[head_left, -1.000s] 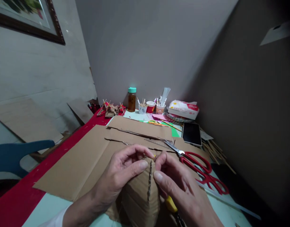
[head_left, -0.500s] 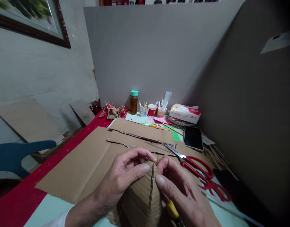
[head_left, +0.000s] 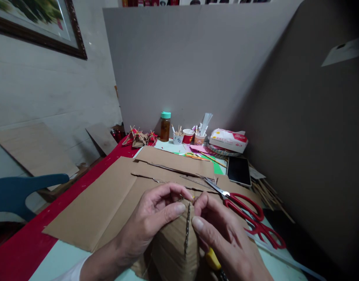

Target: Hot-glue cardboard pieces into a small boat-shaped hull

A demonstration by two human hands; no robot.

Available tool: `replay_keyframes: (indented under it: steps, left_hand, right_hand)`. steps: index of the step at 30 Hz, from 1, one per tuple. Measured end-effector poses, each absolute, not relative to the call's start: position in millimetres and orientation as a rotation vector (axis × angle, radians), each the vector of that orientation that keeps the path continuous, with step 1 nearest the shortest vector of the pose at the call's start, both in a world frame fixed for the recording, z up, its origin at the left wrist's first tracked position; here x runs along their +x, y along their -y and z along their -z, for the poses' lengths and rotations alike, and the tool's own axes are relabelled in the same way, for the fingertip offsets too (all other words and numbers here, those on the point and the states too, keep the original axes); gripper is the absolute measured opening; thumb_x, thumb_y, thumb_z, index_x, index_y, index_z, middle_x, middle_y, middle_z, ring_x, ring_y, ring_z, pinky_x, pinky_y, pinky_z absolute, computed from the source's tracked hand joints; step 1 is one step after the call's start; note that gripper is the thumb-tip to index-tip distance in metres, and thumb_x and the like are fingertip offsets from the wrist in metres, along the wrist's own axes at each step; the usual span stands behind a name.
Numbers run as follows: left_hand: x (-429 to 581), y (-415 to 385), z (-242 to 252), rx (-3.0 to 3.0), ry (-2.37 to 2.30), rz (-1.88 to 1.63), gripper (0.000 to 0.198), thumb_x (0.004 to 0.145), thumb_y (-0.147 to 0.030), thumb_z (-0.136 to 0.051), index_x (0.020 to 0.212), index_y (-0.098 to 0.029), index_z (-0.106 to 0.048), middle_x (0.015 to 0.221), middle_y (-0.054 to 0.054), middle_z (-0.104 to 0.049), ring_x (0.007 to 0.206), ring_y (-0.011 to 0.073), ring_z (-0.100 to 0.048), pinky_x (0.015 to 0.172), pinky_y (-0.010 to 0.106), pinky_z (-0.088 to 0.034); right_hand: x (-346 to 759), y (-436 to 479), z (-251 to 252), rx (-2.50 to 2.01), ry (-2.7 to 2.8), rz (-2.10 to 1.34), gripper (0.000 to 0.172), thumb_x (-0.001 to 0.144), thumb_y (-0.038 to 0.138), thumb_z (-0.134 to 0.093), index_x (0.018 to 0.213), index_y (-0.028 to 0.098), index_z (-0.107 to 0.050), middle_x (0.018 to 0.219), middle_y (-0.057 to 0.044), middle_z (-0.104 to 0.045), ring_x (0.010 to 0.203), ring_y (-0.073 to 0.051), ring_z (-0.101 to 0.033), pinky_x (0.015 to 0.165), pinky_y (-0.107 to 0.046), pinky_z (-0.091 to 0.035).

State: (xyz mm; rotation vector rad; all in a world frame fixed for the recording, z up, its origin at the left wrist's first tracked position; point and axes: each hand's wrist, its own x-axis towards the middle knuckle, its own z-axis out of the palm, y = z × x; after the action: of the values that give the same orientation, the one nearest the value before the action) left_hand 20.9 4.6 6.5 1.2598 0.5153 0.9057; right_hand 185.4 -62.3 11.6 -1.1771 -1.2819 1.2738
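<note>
A bent piece of brown cardboard (head_left: 175,249) stands at the front, coming to a narrow top with a dark corrugated cut edge running down it. My left hand (head_left: 156,214) pinches its top from the left, thumb on the near face and fingers behind. From the right, my right hand (head_left: 220,230) grips the same top beside the cut edge, thumb and forefinger pressed to it. The far side of the cardboard piece is hidden. Partly behind my right hand is a yellow-handled tool (head_left: 213,259); its kind cannot be made out.
Red-handled scissors (head_left: 243,210) lie open to the right on flat cardboard sheets (head_left: 115,199). Behind are a tablet (head_left: 239,171), a tissue pack (head_left: 229,139), paper cups (head_left: 188,136) with sticks and pens, and a lidded bottle (head_left: 165,128). A grey partition (head_left: 191,62) closes off the back.
</note>
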Motion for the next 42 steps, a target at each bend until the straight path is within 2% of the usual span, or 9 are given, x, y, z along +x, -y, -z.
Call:
replay_keyframes:
  steps: [11,28,34,38,42]
  left_hand:
    - [21.2,-4.7,-7.0,1.232,-0.529,-0.881,0.014,0.087,-0.036,-0.074,0.096,-0.026,-0.074,0.089,-0.001,-0.064,0.084,0.0134,-0.056,0.077,0.023,-0.043]
    - [21.2,-5.2,-3.3,1.233,-0.567,-0.865,0.017,0.086,-0.039,-0.074,0.098,-0.027,-0.074,0.093,0.0,-0.068,0.088,0.0162,-0.06,0.079,0.024,-0.046]
    - [20.8,-2.1,-5.8,1.137,-0.59,-0.91,0.015,0.083,-0.033,-0.077,0.095,-0.025,-0.076,0.089,-0.001,-0.067,0.082,0.0137,-0.06,0.072,0.02,-0.049]
    - [19.7,-2.8,-6.4,1.101,-0.577,-0.921,0.013,0.082,-0.031,-0.078,0.094,-0.024,-0.076,0.087,-0.001,-0.067,0.077,0.012,-0.059,0.069,0.018,-0.049]
    - [19.4,-3.6,-6.6,1.097,-0.567,-0.928,0.012,0.083,-0.03,-0.077,0.095,-0.026,-0.076,0.085,-0.002,-0.068,0.076,0.0106,-0.06,0.069,0.017,-0.05]
  right_hand:
    - [185.5,62.9,-13.4,-1.18,1.274,-1.297,0.046,0.089,0.066,-0.063,0.087,0.022,-0.049,0.073,0.004,-0.042,0.067,-0.013,-0.038,0.062,-0.027,-0.031]
    - [184.9,62.6,-12.0,-1.128,1.286,-1.249,0.04,0.094,0.059,-0.061,0.087,0.022,-0.05,0.075,0.004,-0.044,0.067,-0.013,-0.04,0.061,-0.026,-0.033]
    - [182.3,61.2,-13.3,-1.079,1.243,-1.242,0.037,0.088,0.052,-0.069,0.082,0.021,-0.051,0.074,0.004,-0.045,0.066,-0.012,-0.041,0.059,-0.025,-0.033]
    - [182.4,62.8,-13.3,-1.045,1.207,-1.276,0.034,0.089,0.05,-0.068,0.086,0.02,-0.052,0.076,0.004,-0.047,0.069,-0.012,-0.042,0.06,-0.025,-0.034]
    - [183.4,62.7,-12.8,-0.994,1.169,-1.345,0.038,0.087,0.053,-0.072,0.09,0.02,-0.052,0.077,0.004,-0.047,0.07,-0.012,-0.043,0.06,-0.024,-0.034]
